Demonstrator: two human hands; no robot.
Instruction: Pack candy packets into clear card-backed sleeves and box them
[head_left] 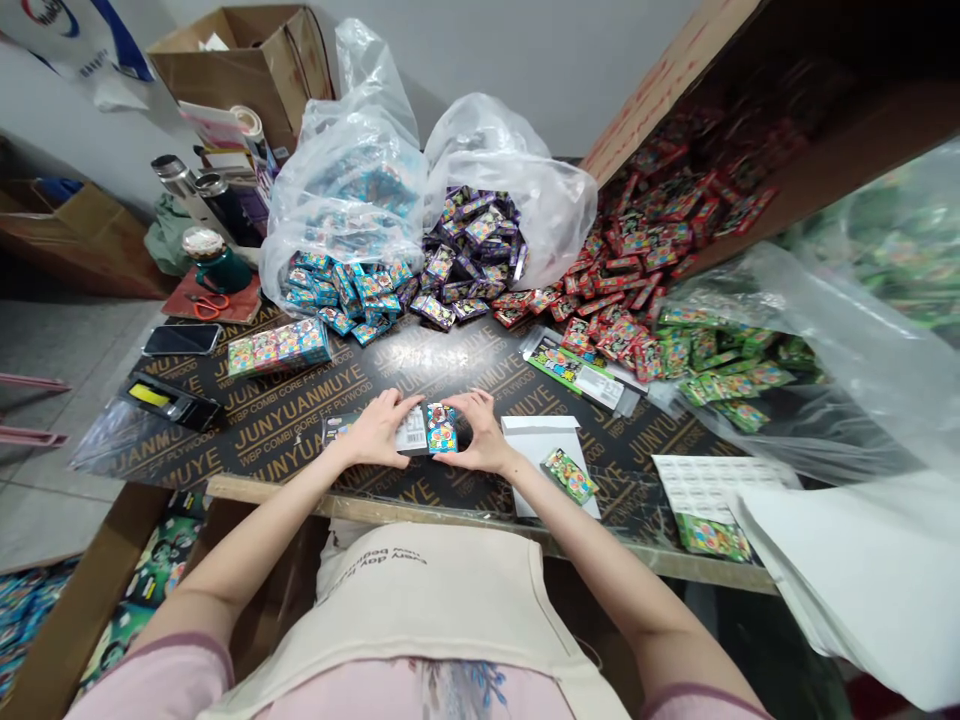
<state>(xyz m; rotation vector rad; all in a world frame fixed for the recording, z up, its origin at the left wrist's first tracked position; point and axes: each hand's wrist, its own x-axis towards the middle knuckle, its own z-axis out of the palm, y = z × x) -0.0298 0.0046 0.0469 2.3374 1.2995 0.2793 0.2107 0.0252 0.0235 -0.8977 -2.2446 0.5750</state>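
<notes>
Near the table's front edge, my left hand [380, 430] grips a flat dark package, whose white barcode label [412, 430] shows between the fingers. One end of that package sticks out left of the hand. Thumb and fingers of my right hand [482, 432] pinch a small blue printed box [442, 428] that stands against the label's right side. Just right of this hand lies a white envelope [544, 440] with a green printed box [568, 474] on it. How far the package reaches behind the blue box is hidden.
Blue boxes [345, 290], purple boxes [476, 245], red boxes [622, 290] and green boxes [720, 355] spill from bags and a carton at the back. A row of boxes [277, 347], a phone [182, 340], scissors [208, 305] and a sealed packet [581, 372] lie about.
</notes>
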